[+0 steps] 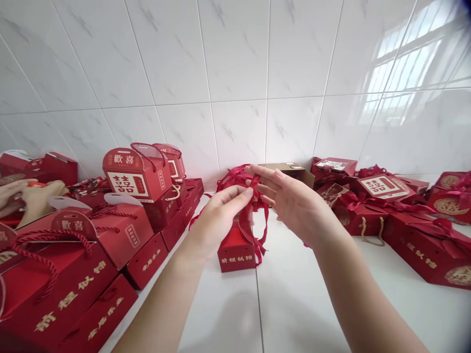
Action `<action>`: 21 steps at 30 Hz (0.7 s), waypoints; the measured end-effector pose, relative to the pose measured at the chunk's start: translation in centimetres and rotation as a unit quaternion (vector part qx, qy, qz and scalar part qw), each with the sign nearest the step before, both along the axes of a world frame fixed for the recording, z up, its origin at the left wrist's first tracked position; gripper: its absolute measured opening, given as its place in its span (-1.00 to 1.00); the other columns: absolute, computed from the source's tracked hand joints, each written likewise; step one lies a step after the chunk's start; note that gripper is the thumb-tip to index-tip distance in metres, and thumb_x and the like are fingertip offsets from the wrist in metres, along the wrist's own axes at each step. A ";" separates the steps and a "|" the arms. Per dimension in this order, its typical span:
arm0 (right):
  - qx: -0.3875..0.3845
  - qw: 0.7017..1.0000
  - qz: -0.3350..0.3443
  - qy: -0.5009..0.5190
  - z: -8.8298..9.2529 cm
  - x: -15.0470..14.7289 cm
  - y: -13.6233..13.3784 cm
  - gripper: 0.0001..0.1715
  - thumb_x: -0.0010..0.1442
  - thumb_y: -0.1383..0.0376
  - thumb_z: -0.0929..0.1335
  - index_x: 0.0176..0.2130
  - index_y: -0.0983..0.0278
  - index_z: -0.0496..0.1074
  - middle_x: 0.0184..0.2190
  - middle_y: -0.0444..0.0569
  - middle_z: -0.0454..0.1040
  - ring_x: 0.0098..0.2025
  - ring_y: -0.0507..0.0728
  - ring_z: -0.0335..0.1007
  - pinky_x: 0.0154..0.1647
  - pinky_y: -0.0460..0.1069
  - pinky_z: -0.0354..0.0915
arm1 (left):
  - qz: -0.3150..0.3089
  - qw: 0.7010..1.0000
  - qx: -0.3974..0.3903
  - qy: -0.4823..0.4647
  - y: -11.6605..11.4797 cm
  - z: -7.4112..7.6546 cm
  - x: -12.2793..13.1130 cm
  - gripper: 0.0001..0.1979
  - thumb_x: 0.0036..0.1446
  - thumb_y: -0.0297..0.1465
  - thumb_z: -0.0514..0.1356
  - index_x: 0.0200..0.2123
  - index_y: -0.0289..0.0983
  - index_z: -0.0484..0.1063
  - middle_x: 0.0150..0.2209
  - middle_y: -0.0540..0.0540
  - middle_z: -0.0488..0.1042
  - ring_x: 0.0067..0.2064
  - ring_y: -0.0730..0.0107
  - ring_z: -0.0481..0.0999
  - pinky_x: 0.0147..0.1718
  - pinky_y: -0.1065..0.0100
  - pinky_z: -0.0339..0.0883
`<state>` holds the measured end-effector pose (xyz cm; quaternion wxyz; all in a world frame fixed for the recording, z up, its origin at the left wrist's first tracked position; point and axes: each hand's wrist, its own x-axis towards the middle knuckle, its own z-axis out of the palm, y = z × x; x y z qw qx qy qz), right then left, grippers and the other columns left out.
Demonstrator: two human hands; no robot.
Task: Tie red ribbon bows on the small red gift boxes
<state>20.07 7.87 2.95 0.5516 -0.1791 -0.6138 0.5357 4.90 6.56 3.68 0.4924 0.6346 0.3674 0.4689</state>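
Observation:
My left hand [221,215] pinches a dark red ribbon [254,182] between thumb and fingers. Right beside it, my right hand [290,201] has its fingers stretched out and apart, with the ribbon close to the fingertips; whether they touch it I cannot tell. Under my hands a small red gift box [237,257] with gold characters stands on the white tiled surface. Ribbon ends hang down along its right side. My left hand hides part of the box's top. Behind it lies a heap of loose red ribbon [233,176].
Red gift boxes with rope handles [136,174] are stacked at the left. Ribbon-tied boxes [430,245] crowd the right side. An open brown carton [303,174] stands by the tiled wall. Another person's hands [40,196] work at the far left edge.

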 end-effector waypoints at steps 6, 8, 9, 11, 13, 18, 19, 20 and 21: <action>-0.015 0.999 -0.020 0.048 0.1 0.6 0.5 -0.66 0.23 0.14 0.21 -0.09 0.15 0.45 0.09 -0.12 0.36 0.14 0.14 0.24 0.10 0.08 0.23 | 0.050 0.998 0.042 0.010 -1.0 0.0 0.3 -0.72 0.13 -0.17 0.14 -0.46 -0.26 0.31 -0.64 0.10 0.12 -0.63 0.60 0.06 -0.68 0.51 -0.09; -0.023 0.996 -0.053 0.069 0.0 0.8 0.9 -0.67 0.22 0.14 0.23 -0.11 0.16 0.44 0.09 -0.11 0.36 0.13 0.14 0.26 0.07 0.07 0.26 | 0.053 0.998 0.042 0.007 -1.0 0.1 0.2 -0.67 0.15 -0.12 0.09 -0.49 -0.26 0.31 -0.64 0.07 0.16 -0.62 0.58 0.08 -0.68 0.51 -0.09; -0.028 0.994 -0.073 0.079 -0.1 0.9 1.1 -0.68 0.20 0.13 0.25 -0.11 0.16 0.43 0.09 -0.10 0.36 0.12 0.14 0.27 0.06 0.07 0.27 | 0.054 0.998 0.042 0.009 -0.9 0.1 0.2 -0.66 0.15 -0.13 0.09 -0.51 -0.26 0.30 -0.63 0.06 0.18 -0.62 0.58 0.09 -0.68 0.51 -0.08; -0.036 0.988 -0.109 0.106 -0.3 1.1 1.7 -0.69 0.15 0.13 0.31 -0.11 0.16 0.42 0.07 -0.09 0.38 0.10 0.14 0.29 0.04 0.05 0.28 | 0.067 0.996 0.056 0.020 -0.8 0.1 -0.1 -0.68 0.12 -0.17 0.13 -0.53 -0.27 0.30 -0.60 0.06 0.22 -0.60 0.60 0.11 -0.66 0.51 -0.04; -0.045 0.980 -0.141 0.132 -0.6 1.3 2.3 -0.65 0.08 0.13 0.37 -0.11 0.14 0.40 0.02 -0.09 0.42 0.06 0.12 0.34 0.00 0.03 0.31 | 0.091 0.992 0.082 0.034 -0.7 0.1 -0.3 -0.72 0.08 -0.21 0.19 -0.53 -0.29 0.35 -0.58 0.05 0.24 -0.58 0.60 0.14 -0.63 0.51 0.02; -0.080 0.959 -0.266 -0.059 -1.2 2.4 3.4 -0.52 0.01 -0.05 0.39 -0.19 0.22 0.40 -0.37 -0.03 0.53 -0.33 0.13 0.48 -0.33 0.01 0.37 | 0.160 0.977 0.127 0.059 -0.1 0.0 -1.2 -0.75 0.03 -0.20 0.23 -0.37 -0.28 0.53 -0.58 0.03 0.29 -0.56 0.56 0.20 -0.58 0.47 0.09; -0.081 0.949 -0.275 -0.133 -1.3 2.7 3.4 -0.50 0.02 -0.11 0.35 -0.30 0.26 0.43 -0.47 -0.01 0.52 -0.40 0.13 0.46 -0.38 0.01 0.35 | 0.168 0.976 0.123 0.064 0.1 0.0 -1.3 -0.74 0.03 -0.20 0.23 -0.34 -0.28 0.54 -0.58 0.03 0.31 -0.55 0.55 0.21 -0.58 0.47 0.11; -0.081 0.942 -0.260 -0.197 -1.4 2.8 3.4 -0.43 0.03 -0.17 0.30 -0.42 0.29 0.44 -0.52 0.02 0.51 -0.44 0.13 0.45 -0.41 0.01 0.33 | 0.172 0.976 0.116 0.069 0.4 -0.1 -1.4 -0.73 0.03 -0.20 0.23 -0.31 -0.28 0.55 -0.57 0.02 0.33 -0.54 0.53 0.25 -0.56 0.46 0.13; -0.080 0.941 -0.224 -0.241 -1.4 2.7 3.2 -0.35 0.05 -0.21 0.24 -0.51 0.30 0.45 -0.54 0.05 0.50 -0.44 0.14 0.44 -0.41 0.01 0.32 | 0.172 0.976 0.110 0.071 0.6 -0.2 -1.5 -0.73 0.04 -0.21 0.22 -0.28 -0.27 0.55 -0.56 0.01 0.36 -0.52 0.51 0.29 -0.54 0.46 0.17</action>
